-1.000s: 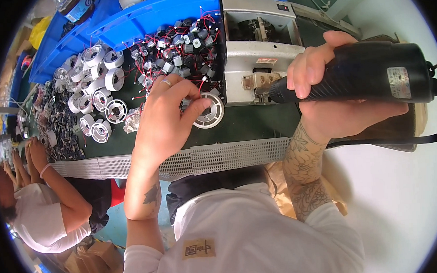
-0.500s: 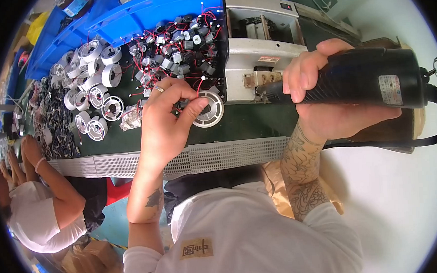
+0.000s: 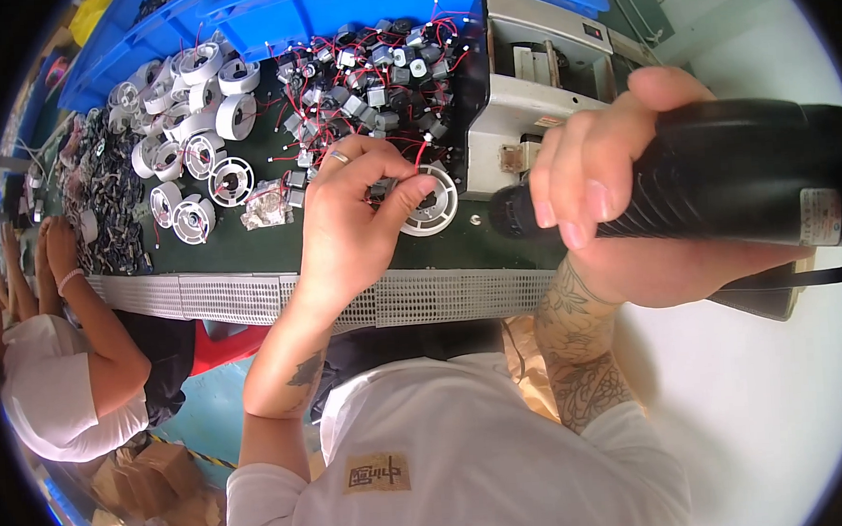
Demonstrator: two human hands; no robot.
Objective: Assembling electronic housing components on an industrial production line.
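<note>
- My right hand (image 3: 592, 173) wraps a black power driver (image 3: 730, 171), fingers clamped around its barrel; the bulk suggests weight, and the ridged grip near the nose looks the surest hold.
- My left hand (image 3: 357, 214) bends over a white wheel (image 3: 449, 204), thumb and forefinger closed on it near the hub; a red wire (image 3: 421, 154) rises by the fingertips, and I cannot tell whether they pinch it too.
- The white wheel lies on the green bench (image 3: 421, 253), left of the driver's nose and apart from it: likely light, stiff, smooth plastic, best held by rim or hub, the wire easily torn.
- Beyond it, small grey motors (image 3: 377, 96) lie heaped with red leads; a metal machine (image 3: 510, 106) stands to their right.
- Farthest, a blue bin (image 3: 332, 20) lines the bench.
</note>
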